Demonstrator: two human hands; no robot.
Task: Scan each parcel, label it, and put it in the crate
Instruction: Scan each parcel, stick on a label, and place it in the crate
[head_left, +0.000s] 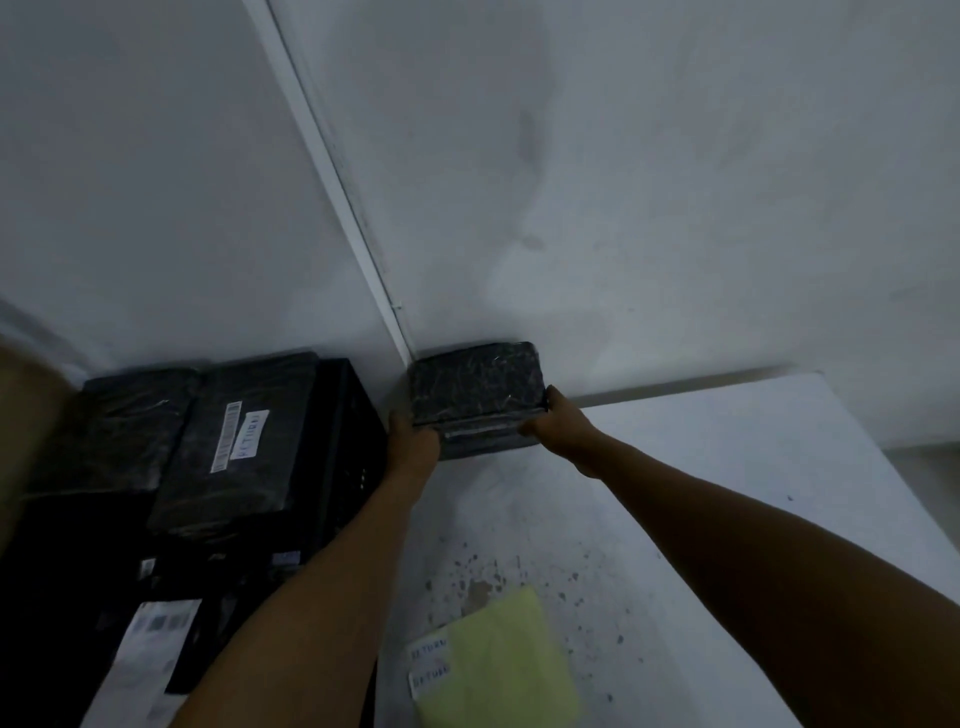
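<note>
In the head view, both arms reach toward the far corner of the white table (701, 467), where a black plastic-wrapped parcel (475, 382) sits at centre frame against the wall. The left hand (413, 441) grips its left end and the right hand (553, 418) its right end, fingers (551, 396) curled round the edges; whether it is lifted clear or touching a second dark parcel that seems to lie directly beneath it cannot be told in the dim, blurred picture. At lower left the black crate (343, 467) holds wrapped parcels, the uppermost labelled parcel (234, 441) showing a barcode strip and a handwritten white tag. Near the bottom centre, a yellow-green sheet (509, 665) lies on the table with two white handwritten labels (430, 665) just beside its left edge. This looks like the fetching step: a fresh parcel being taken up, unscanned and with no label showing on it. Next it probably needs bringing toward the near edge, scanning, then tagging with a label. No scanner is visible.
</note>
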